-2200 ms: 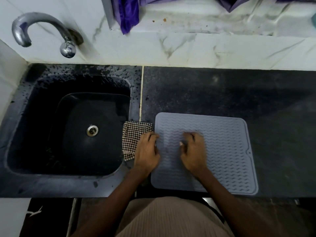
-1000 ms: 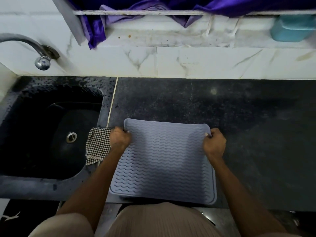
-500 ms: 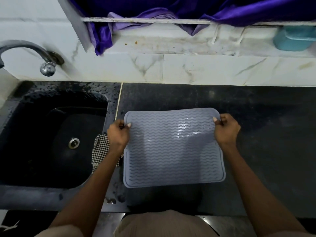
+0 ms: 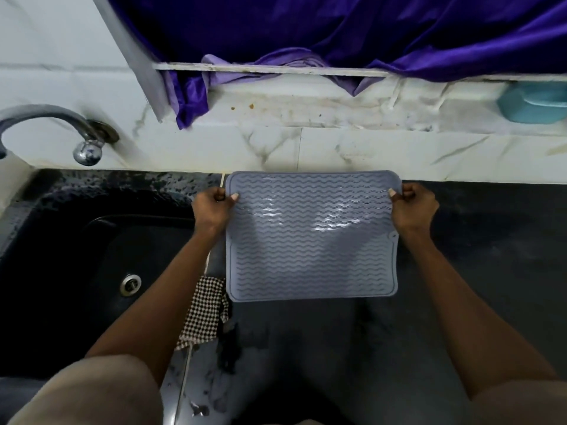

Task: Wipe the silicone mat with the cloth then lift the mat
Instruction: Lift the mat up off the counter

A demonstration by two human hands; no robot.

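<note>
My two hands pinch the one grey silicone mat (image 4: 311, 237) by its upper corners, left hand (image 4: 212, 210) and right hand (image 4: 414, 208), holding it up above the dark desk (image 4: 491, 256). One checkered cloth (image 4: 205, 311) lies by the sink (image 4: 92, 271).

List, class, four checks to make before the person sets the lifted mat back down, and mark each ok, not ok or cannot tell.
1. Left hand has a grip on the mat: ok.
2. Right hand has a grip on the opposite edge: ok.
3. Mat hangs flat, unfolded: ok.
4. Cloth lies off the landing spot, by the sink: ok.
5. Counter beneath is dry: cannot tell.
</note>
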